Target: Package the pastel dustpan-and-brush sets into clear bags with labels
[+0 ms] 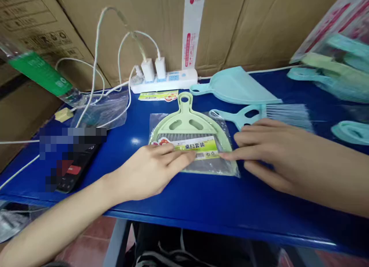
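A pale green dustpan (226, 138) with a matching hand brush (187, 124) nested on it lies flat in a clear plastic bag (233, 169). Across the grey bristles sits a yellow-green and white label card (211, 144) with Chinese print. My left hand (152, 169) rests on the card's left part, fingers laid out over it and holding nothing. With its index fingertip, my right hand (262, 151) touches the card's right end; its fingers are apart. Behind that hand lie a light blue brush (245, 115), partly covered, and a light blue dustpan (239, 86).
A white power strip (184, 78) with plugged chargers and loose cables stands against cardboard boxes (225, 28). Another label card (157, 95) lies before it. At left are a phone (77, 167), a plastic bag and a green-labelled bottle (40, 72). More brushes and dustpans (337, 74) pile up at right.
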Demonstrator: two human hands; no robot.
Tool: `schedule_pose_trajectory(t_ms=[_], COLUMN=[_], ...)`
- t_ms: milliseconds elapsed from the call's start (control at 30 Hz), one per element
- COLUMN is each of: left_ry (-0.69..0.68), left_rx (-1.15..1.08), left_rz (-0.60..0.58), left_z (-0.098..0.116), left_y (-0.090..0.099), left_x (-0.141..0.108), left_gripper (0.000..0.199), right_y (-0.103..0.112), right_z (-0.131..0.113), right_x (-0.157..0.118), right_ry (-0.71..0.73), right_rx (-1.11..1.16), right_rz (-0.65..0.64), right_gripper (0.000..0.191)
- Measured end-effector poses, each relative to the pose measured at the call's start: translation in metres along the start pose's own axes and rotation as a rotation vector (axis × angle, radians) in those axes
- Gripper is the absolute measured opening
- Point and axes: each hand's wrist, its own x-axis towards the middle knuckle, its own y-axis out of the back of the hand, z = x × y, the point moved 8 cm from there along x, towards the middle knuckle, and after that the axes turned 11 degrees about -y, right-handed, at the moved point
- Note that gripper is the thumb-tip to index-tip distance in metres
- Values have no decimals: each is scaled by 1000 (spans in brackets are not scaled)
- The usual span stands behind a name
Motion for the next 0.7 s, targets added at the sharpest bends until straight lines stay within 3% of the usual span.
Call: schedule_pose_trajectory(t_ms=[300, 467, 700], left_ry=[55, 87, 90], left_rx=[47, -69, -56], left_rz=[67, -34, -7], left_z=[-13, -16, -16], left_y=[16, 11, 11], left_x=[-13, -18, -18], left_gripper=[33, 32, 33], right_y=[1, 6, 12], right_z=[1, 3, 3], right_x=[2, 4, 3], right_ry=[-34, -36, -31], right_rx=[28, 59, 19], right_rz=[-14, 14, 77], right_gripper=[36, 38, 37])
